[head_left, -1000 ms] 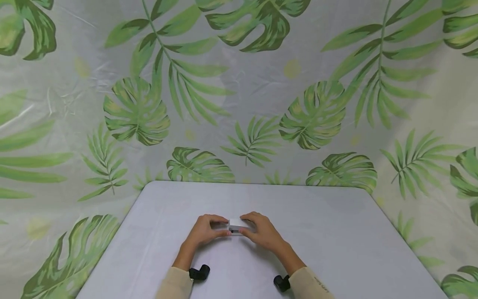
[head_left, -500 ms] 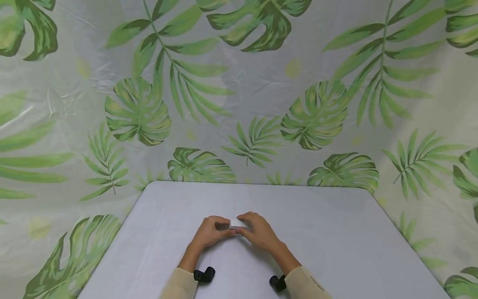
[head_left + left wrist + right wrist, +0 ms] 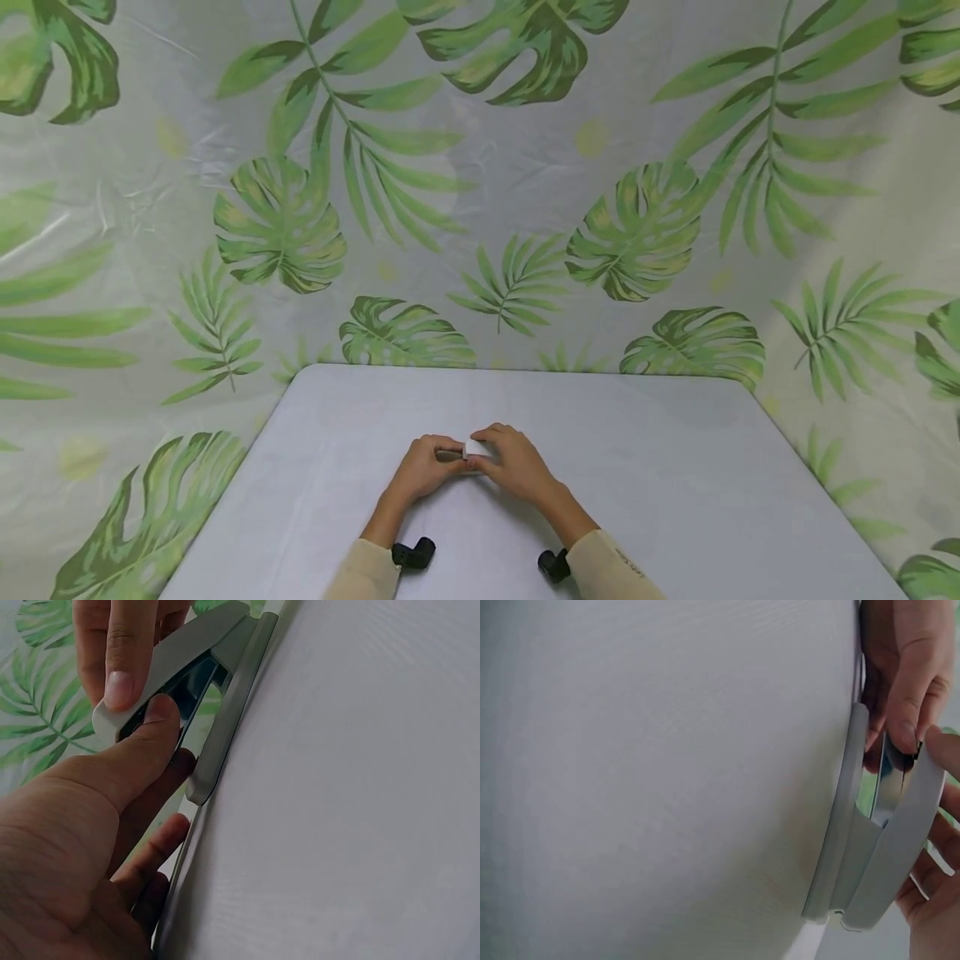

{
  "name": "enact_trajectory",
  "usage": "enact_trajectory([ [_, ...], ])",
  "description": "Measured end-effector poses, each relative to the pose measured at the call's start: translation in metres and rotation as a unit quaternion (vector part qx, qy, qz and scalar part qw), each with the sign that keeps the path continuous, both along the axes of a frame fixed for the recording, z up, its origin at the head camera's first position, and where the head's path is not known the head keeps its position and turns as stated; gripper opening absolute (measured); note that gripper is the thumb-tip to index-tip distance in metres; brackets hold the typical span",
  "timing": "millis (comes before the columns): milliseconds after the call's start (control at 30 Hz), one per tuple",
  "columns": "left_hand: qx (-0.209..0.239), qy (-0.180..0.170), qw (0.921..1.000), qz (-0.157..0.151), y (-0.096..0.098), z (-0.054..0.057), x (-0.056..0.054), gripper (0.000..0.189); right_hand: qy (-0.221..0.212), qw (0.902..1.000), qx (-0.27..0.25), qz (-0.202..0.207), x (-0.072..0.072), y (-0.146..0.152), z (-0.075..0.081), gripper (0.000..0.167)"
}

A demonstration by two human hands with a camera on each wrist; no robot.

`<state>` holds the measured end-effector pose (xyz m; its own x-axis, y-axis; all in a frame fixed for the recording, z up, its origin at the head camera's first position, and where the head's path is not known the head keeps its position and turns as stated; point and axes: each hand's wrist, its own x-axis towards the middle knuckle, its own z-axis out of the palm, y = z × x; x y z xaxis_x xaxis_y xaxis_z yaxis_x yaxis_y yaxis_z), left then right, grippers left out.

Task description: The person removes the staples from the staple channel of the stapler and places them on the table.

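Note:
A pale grey-white stapler stands on the white table between both hands. Its top arm is raised at an angle from the flat base, and a shiny dark metal magazine shows between them. With thumb and fingers, my left hand pinches the front end of the magazine. From the other side my right hand grips the top arm, its thumb and fingers on opposite sides of the cover near the front end. In the right wrist view, the base sits along the tabletop. Fingers hide part of the front end.
The white table has rounded far corners. Behind it hangs a pale curtain with green leaf prints. Black wrist cameras sit at the left cuff and right cuff.
My left hand has shifted slightly right and its fingers now reach further over the stapler's front end. My right hand has edged left along the top arm, covering the dark gap seen earlier.

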<state>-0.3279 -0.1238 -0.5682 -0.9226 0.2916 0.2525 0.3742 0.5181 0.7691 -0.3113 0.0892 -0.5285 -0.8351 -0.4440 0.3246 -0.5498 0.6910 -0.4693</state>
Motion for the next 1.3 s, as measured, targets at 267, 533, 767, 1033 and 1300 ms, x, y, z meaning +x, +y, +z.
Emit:
enact_trajectory([
  [267, -0.005, 0.011, 0.9999, 0.005, 0.001, -0.002, 0.000, 0.026, 0.021, 0.9987, 0.044, 0.015, -0.003, -0.001, 0.005, 0.038],
  [533, -0.005, 0.003, 1.0000, 0.007, 0.004, 0.002, 0.001, 0.029, -0.001, 0.9993, 0.035, 0.013, -0.005, 0.010, 0.021, 0.037],
  [767, -0.012, 0.000, 0.9999, 0.002, 0.003, 0.004, 0.003, 0.026, -0.043, 0.9986, -0.024, 0.019, -0.001, 0.032, 0.036, 0.042],
  [1033, -0.011, -0.008, 0.9999, 0.007, 0.002, 0.001, 0.003, 0.025, -0.029, 0.9985, -0.013, 0.044, -0.001, 0.063, 0.046, 0.046],
  [1300, -0.016, -0.011, 0.9998, 0.009, 0.004, 0.005, 0.005, 0.025, -0.062, 0.9976, -0.023, 0.018, 0.002, 0.089, 0.052, 0.042],
])
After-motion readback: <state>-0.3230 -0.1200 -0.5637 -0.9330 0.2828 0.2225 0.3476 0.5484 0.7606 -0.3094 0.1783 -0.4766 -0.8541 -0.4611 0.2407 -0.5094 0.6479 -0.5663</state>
